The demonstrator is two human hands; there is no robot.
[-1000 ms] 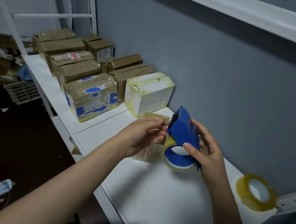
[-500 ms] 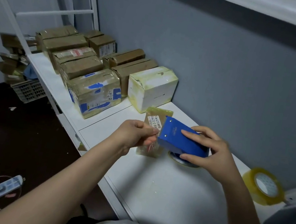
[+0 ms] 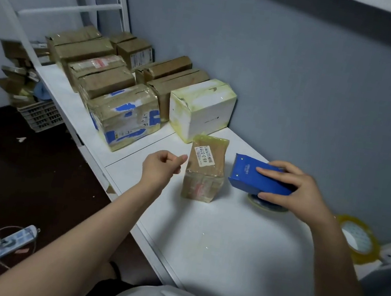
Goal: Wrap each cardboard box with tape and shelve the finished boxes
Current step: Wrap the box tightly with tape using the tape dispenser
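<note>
On the bench (image 3: 225, 242), box (image 3: 205, 170) looks wrapped; right hand (image 3: 298, 189) grasps dispenser (image 3: 258, 181), left hand (image 3: 163, 167) clenched, empty. Next, probably: shelving.

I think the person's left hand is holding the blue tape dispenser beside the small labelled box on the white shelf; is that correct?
Not quite: the head view shows the right hand gripping the blue tape dispenser beside the small labelled box on the white shelf. The left hand is on the box's other side, fingers curled, holding nothing visible.
</note>
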